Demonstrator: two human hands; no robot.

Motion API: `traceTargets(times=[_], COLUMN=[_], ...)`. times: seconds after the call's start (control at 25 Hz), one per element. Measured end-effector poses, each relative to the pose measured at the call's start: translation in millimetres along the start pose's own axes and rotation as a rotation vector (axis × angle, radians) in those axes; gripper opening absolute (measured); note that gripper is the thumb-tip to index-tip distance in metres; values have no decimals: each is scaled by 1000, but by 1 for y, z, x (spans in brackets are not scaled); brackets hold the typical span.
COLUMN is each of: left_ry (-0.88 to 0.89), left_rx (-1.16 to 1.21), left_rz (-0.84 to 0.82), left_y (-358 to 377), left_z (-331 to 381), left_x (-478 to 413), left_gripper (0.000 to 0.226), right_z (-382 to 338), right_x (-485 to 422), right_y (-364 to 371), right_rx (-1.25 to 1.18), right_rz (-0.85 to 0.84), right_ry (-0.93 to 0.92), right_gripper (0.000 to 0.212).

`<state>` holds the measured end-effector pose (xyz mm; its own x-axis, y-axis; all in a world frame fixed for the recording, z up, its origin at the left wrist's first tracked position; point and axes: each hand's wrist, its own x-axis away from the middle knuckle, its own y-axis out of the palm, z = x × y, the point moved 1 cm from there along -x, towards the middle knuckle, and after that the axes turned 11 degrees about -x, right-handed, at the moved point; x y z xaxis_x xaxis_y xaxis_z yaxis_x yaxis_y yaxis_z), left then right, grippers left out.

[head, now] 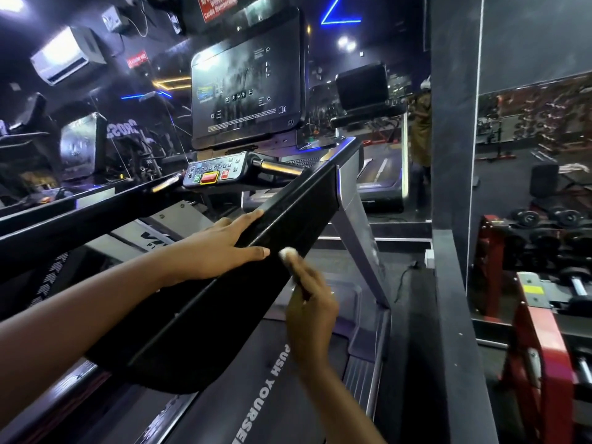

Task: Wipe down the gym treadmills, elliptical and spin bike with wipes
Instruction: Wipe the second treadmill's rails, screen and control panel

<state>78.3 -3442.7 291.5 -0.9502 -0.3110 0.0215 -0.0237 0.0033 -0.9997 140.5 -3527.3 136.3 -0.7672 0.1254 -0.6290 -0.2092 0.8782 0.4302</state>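
The left hand (217, 248) lies flat on the treadmill's black handrail (298, 203), fingers (253, 216) straight. The right hand (312, 312), its fingers curled, pinches a white wipe (286, 253) against the rail's outer face.

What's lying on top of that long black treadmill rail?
The left hand lies flat on the rail; the right hand presses a white wipe to its edge. The surface under the palm is hidden.

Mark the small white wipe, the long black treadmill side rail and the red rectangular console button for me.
small white wipe (286, 253): head view, its exposed bunched end.
long black treadmill side rail (288, 203): head view, bare top face.
red rectangular console button (209, 177): head view, its middle.
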Motion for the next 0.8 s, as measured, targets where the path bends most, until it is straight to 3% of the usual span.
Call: traceTargets(times=[0.12, 0.24, 0.36, 0.48, 0.68, 0.8], left_ry=[6, 11, 29, 32, 133, 130], left_rx=[2, 6, 43, 81, 42, 30], left_rz=[-5, -1, -8, 13, -14, -48], left_y=[0, 1, 0, 0, -10, -18], left_z=[1, 0, -1, -2, -5, -14], left_x=[1, 0, -3, -5, 18, 48], left_gripper=[72, 72, 73, 75, 76, 100], right_z=[24, 41, 32, 9, -31, -49], right_x=[-73, -111, -87, -44, 7, -8], right_y=[-3, 8, 16, 21, 16, 4], right_rx=[109, 173, 254, 191, 108, 49], right_rz=[147, 49, -13, -75, -215, -238], right_ry=[197, 283, 170, 51, -41, -60], right_gripper=[38, 41, 43, 38, 49, 43])
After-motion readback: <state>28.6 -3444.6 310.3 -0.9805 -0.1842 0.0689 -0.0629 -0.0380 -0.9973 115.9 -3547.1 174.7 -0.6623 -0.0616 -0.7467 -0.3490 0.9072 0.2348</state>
